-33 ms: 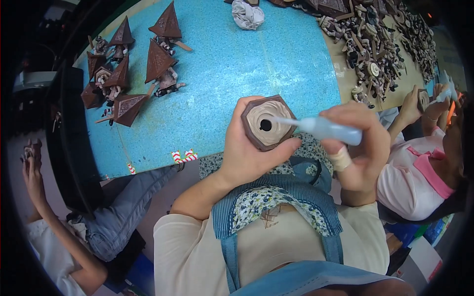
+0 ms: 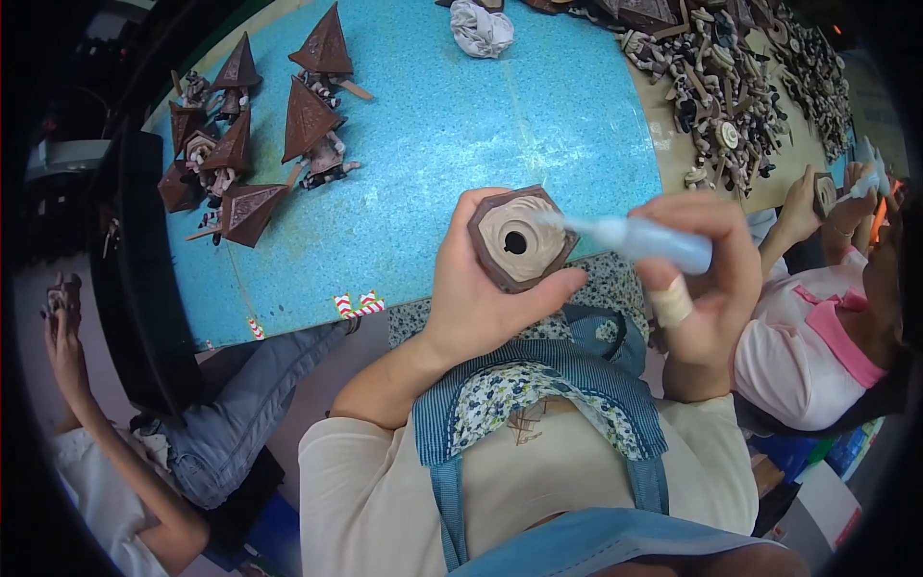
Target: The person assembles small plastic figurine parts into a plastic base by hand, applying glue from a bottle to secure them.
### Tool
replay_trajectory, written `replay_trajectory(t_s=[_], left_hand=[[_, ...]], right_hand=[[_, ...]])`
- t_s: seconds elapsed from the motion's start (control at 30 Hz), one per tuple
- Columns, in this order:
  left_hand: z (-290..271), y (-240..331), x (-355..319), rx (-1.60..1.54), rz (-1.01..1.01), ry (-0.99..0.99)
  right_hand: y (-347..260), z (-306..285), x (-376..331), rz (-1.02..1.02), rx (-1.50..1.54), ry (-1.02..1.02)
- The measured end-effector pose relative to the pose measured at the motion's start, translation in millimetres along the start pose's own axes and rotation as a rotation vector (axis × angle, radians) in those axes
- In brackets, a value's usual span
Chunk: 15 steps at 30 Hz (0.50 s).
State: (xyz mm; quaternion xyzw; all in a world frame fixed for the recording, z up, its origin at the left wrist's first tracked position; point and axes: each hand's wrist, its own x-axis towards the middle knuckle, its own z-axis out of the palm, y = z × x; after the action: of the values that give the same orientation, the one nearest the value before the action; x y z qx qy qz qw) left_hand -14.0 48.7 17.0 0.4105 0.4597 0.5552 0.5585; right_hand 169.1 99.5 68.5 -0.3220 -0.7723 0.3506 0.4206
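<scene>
My left hand [image 2: 478,293] grips a brown five-sided piece [image 2: 517,238] with a pale spiral face and a round hole in its middle, held just above the near edge of the blue table [image 2: 461,125]. My right hand [image 2: 707,279] holds a light blue squeeze tube [image 2: 639,238]. Its thin white nozzle touches the upper right of the piece's pale face. One finger of my right hand is wrapped in tan tape.
Several brown cone-roofed figures [image 2: 252,130] stand at the table's far left. A crumpled white cloth [image 2: 481,27] lies at the back. A heap of small brown parts [image 2: 731,87] covers the right side. One person sits at my right [image 2: 817,317], another at my left [image 2: 106,462].
</scene>
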Motion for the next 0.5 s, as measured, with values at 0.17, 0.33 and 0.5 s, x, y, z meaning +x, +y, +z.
replay_trajectory(t_s=[0.17,0.33,0.5], left_hand=[[-11,10,1,0.403,-0.065,-0.006],[-14,25,5,0.9,0.247,-0.041],[-6,16,3,0.78,0.429,-0.033]], right_hand=[[26,5,7,0.432,0.466,0.176],[73,19,21,0.263,0.311,0.133],[94,29,27,0.131,-0.241,0.106]])
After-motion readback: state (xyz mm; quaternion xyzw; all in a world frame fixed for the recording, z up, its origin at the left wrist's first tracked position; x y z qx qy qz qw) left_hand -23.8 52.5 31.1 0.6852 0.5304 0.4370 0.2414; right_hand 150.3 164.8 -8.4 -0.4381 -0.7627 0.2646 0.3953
